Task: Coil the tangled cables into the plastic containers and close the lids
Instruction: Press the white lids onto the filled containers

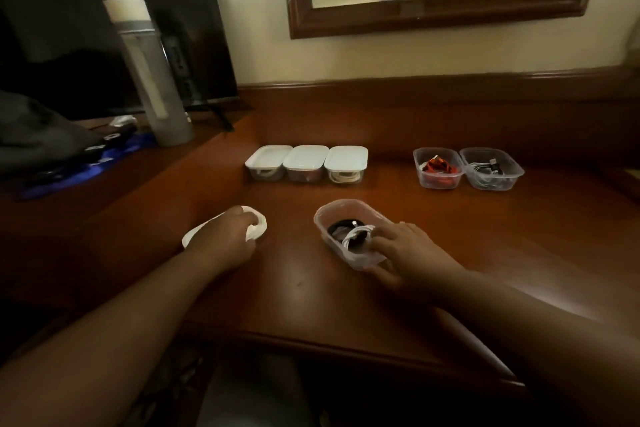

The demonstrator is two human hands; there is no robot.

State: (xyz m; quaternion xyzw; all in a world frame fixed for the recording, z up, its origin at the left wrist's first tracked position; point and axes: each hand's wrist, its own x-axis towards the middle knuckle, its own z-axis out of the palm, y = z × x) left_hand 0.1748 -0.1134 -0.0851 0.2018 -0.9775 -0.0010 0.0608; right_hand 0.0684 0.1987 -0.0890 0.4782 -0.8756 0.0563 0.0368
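Both arms reach in from the bottom edge, so that's the closest stuff. Right hand [405,253] is at the near end of the open tub [341,215], fingers curled, pressing the white cable [356,234] down on top of a black cable [337,228] already inside. Left hand [228,239] grips a white lid [258,225] lying on the desk [311,288] just left of that tub, fingers wrapped over its edge.

Progress, as far as I can judge: 3 lidded tubs [306,163] sit in a row at the back, touching, with cables visible inside, so those look done. 2 open tubs [467,168] at back right hold an orange cable [440,168] and a mixed white and dark bundle, no lids on. So I'd say 3 finished and 3 left to close, with the near tub's lid probably next.
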